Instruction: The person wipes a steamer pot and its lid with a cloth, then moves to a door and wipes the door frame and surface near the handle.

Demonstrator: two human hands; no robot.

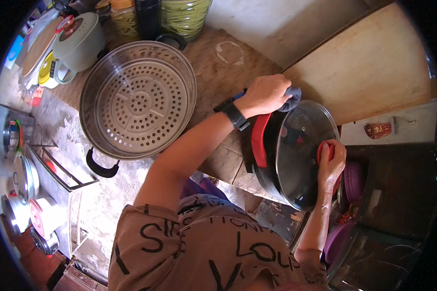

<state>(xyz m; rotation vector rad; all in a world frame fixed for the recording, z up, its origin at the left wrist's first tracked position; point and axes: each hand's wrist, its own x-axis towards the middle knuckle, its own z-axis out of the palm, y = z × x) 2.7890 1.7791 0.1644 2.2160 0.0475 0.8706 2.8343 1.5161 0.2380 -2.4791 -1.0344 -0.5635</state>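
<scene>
My left hand, with a dark watch at the wrist, grips a bunched dark cloth at the upper rim of a glass lid. The lid sits on a large dark pot with a red side handle. My right hand is closed around a red knob on the lid. To the left stands a wide metal steamer pan with a perforated bottom and black side handles. Part of a dark blue object shows behind my left wrist.
A lidded grey-green pot and jars with green contents stand at the back left. A wooden board leans behind the dark pot. A metal rack and several containers are at the far left. Purple basins lie at the right.
</scene>
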